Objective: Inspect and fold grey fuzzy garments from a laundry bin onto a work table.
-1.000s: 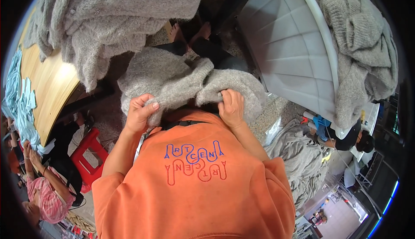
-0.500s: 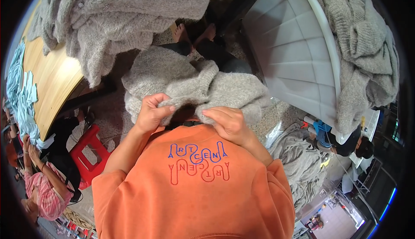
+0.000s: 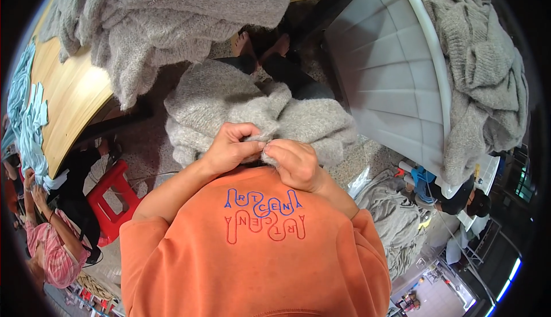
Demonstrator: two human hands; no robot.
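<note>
A fuzzy grey knitted garment [image 3: 215, 102] lies bunched across my lap. My left hand [image 3: 234, 146] pinches its near edge between thumb and forefinger. Right beside it, my right hand [image 3: 294, 161] is closed on the same edge, with the fingertips of both hands almost touching. The bit of knit between the fingertips is mostly covered, and I cannot make out any small item there.
More grey knitwear [image 3: 189, 7] is heaped on the wooden table [image 3: 80, 102] ahead, beside light blue cloth [image 3: 31, 127]. A large grey bin [image 3: 390, 59] stands at the right with knitwear [image 3: 482, 59] over its rim. A red stool [image 3: 115, 199] and seated people are at the left.
My left hand has moved right along the garment's edge until it meets my right hand. The right hand keeps its hold, nearly in place.
</note>
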